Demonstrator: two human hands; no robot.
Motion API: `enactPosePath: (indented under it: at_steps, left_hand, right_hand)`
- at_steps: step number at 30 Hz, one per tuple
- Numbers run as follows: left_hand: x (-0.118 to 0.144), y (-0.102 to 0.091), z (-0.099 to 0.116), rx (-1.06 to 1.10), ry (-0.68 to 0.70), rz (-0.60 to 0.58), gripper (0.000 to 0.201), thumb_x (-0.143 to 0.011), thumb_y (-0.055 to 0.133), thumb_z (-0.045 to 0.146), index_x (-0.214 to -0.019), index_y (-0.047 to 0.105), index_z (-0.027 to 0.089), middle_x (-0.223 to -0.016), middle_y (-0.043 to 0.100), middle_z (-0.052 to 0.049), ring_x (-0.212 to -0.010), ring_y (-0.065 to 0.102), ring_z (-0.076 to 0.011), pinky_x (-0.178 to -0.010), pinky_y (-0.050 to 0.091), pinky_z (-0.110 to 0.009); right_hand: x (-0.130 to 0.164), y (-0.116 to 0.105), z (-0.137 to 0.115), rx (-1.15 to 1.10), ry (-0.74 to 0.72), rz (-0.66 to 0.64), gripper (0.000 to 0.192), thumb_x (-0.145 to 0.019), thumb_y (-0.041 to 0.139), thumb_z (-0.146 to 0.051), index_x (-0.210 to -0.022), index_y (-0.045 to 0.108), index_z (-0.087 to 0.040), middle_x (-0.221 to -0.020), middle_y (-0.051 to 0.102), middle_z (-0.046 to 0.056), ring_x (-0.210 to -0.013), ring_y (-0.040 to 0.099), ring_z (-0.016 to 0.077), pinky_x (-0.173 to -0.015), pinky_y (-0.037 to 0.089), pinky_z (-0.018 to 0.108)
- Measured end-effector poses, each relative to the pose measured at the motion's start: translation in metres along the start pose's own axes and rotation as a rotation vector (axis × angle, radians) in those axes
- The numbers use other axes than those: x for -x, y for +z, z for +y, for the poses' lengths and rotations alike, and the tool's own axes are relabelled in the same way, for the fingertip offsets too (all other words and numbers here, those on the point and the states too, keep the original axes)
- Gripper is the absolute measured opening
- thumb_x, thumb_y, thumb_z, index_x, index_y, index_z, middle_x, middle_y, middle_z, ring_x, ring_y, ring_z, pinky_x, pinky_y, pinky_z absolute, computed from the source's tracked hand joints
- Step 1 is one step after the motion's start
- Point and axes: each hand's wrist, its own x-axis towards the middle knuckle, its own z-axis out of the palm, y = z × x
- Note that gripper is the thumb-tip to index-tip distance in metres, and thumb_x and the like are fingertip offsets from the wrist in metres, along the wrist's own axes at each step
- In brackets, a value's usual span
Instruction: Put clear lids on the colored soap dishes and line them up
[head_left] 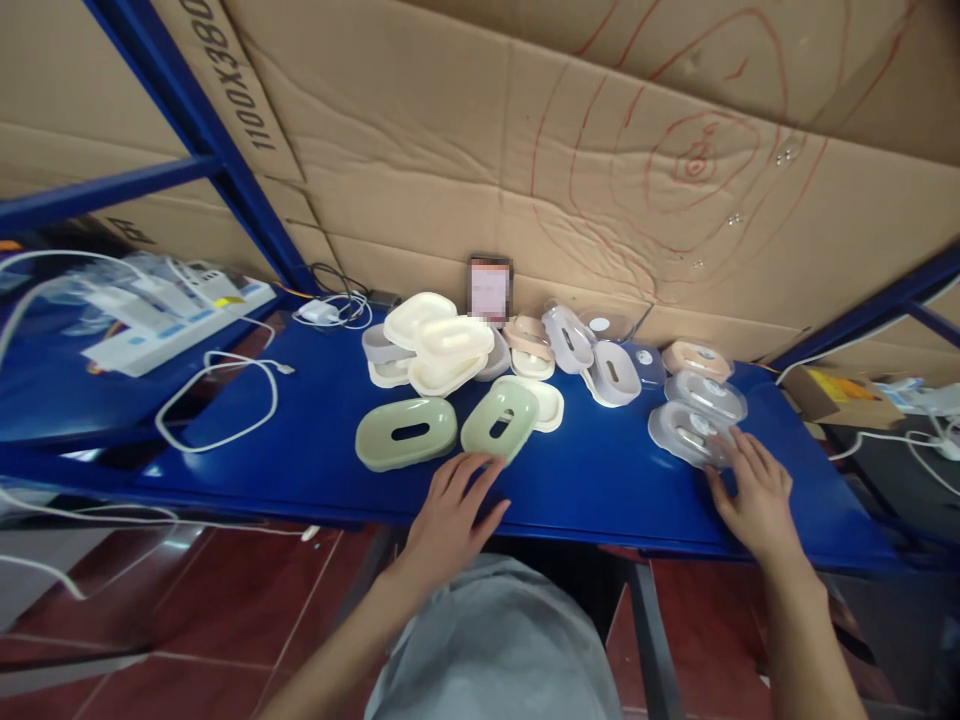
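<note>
Where the left hand is: the left hand [454, 505] is by the near end of a slanted green dish [486, 440]. Its fingertips touch the edge.
Left hand shape: partly open, with the thumb spread away from the fingers. It does not have hold of the dish.
Right hand: the right hand [757, 495] has bent fingers and a thumb at the near edge of a see-through box [675, 435]. I cannot tell if it grips the box.
Other green dish: another green dish [409, 455] sits flat to the left, just beside the first one. Both have a long hole.
Cream trays: some cream trays [457, 355] lie in a messy pile behind the green dishes.
Small tray: a pale tray [551, 408] sticks out from behind the slanted dish.
Grey dishes: two grey dishes [619, 360] lie between the pile and the see-through box.
Peach dish: a peach dish [694, 358] is at the back right.
Table: all these things are on a blue table [600, 490].
Back: a brown cardboard wall [405, 130] has red wiggly rings [694, 165] on it.
</note>
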Motion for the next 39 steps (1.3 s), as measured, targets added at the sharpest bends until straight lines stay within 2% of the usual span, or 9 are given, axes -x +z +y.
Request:
enactPosePath:
  at_steps: [4,8,12,16,23,27,33,36,39]
  left_hand:
    - [0.002,-0.001,0.001,0.027,0.009,0.105,0.028,-0.103,0.067,0.025,-0.131,0.069,0.025,-0.122,0.069,-0.010,-0.119,0.063,-0.0279,-0.105,0.058,-0.045]
    - [0.001,-0.006,0.003,0.123,0.043,0.100,0.008,-0.102,0.067,0.019,-0.107,0.069,0.023,-0.113,0.068,-0.008,-0.113,0.065,-0.0241,-0.100,0.060,-0.040]
    - [-0.001,-0.009,0.002,0.218,0.075,0.014,0.010,-0.100,0.065,0.015,-0.105,0.068,0.023,-0.121,0.070,-0.009,-0.122,0.065,-0.0245,-0.105,0.060,-0.041]
    - [0.001,-0.010,-0.002,0.266,0.127,0.021,0.015,-0.099,0.067,0.014,-0.112,0.068,0.023,-0.120,0.074,-0.008,-0.124,0.067,-0.0249,-0.108,0.060,-0.044]
    - [0.000,-0.012,-0.005,0.359,0.099,0.250,0.017,-0.100,0.071,0.013,-0.113,0.066,0.024,-0.110,0.072,-0.004,-0.116,0.069,-0.0212,-0.113,0.060,-0.047]
    - [-0.016,-0.006,-0.002,0.312,0.083,0.171,0.012,-0.103,0.068,0.016,-0.112,0.066,0.023,-0.115,0.069,-0.005,-0.121,0.068,-0.0213,-0.118,0.056,-0.048]
    - [-0.025,0.004,0.000,0.214,0.093,-0.037,0.021,-0.105,0.062,0.018,-0.126,0.064,0.021,-0.129,0.065,-0.011,-0.137,0.061,-0.0277,-0.118,0.056,-0.048]
    - [-0.021,0.005,-0.001,0.189,0.085,-0.061,0.026,-0.105,0.060,0.018,-0.131,0.061,0.022,-0.136,0.063,-0.013,-0.141,0.059,-0.0285,-0.119,0.054,-0.048]
    - [-0.019,0.003,-0.002,0.194,0.084,-0.060,0.025,-0.106,0.058,0.018,-0.131,0.061,0.022,-0.134,0.064,-0.013,-0.141,0.059,-0.0283,-0.119,0.055,-0.048]
  right_hand:
    - [-0.039,0.017,-0.040,-0.057,-0.055,-0.009,0.053,-0.107,0.051,-0.044,-0.156,0.054,-0.023,-0.162,0.054,0.017,-0.151,0.049,0.0403,-0.118,0.043,0.065]
    - [-0.083,0.041,-0.093,-0.150,-0.120,-0.071,0.064,-0.108,0.051,-0.049,-0.165,0.042,-0.022,-0.164,0.052,0.018,-0.151,0.048,0.0400,-0.118,0.042,0.065]
    - [-0.103,0.051,-0.132,-0.209,-0.174,-0.086,0.056,-0.110,0.050,-0.044,-0.161,0.048,-0.022,-0.160,0.057,0.018,-0.149,0.050,0.0389,-0.118,0.042,0.066]
    - [-0.096,0.052,-0.166,-0.403,-0.422,-0.284,0.045,-0.113,0.043,-0.032,-0.156,0.054,-0.029,-0.157,0.061,0.009,-0.152,0.050,0.0299,-0.123,0.043,0.061]
    - [-0.061,0.046,-0.169,-0.738,-0.302,-0.389,0.046,-0.114,0.037,-0.032,-0.159,0.048,-0.029,-0.151,0.067,0.008,-0.144,0.060,0.0224,-0.119,0.054,0.047]
    - [-0.063,0.032,-0.169,-0.721,-0.285,-0.288,0.049,-0.114,0.037,-0.029,-0.163,0.041,-0.030,-0.163,0.055,0.008,-0.150,0.053,0.0228,-0.123,0.049,0.049]
    - [-0.183,0.056,-0.220,-0.355,-0.535,-0.243,0.048,-0.113,0.033,-0.023,-0.157,0.051,-0.019,-0.163,0.055,0.009,-0.151,0.048,0.0280,-0.121,0.043,0.051]
    - [-0.247,0.081,-0.250,-0.219,-0.555,-0.252,0.050,-0.112,0.035,-0.025,-0.157,0.051,-0.013,-0.168,0.048,0.014,-0.147,0.050,0.0354,-0.117,0.042,0.056]
    - [-0.281,0.102,-0.267,-0.204,-0.540,-0.232,0.052,-0.110,0.040,-0.029,-0.157,0.050,-0.010,-0.170,0.042,0.018,-0.145,0.050,0.0397,-0.115,0.041,0.060]
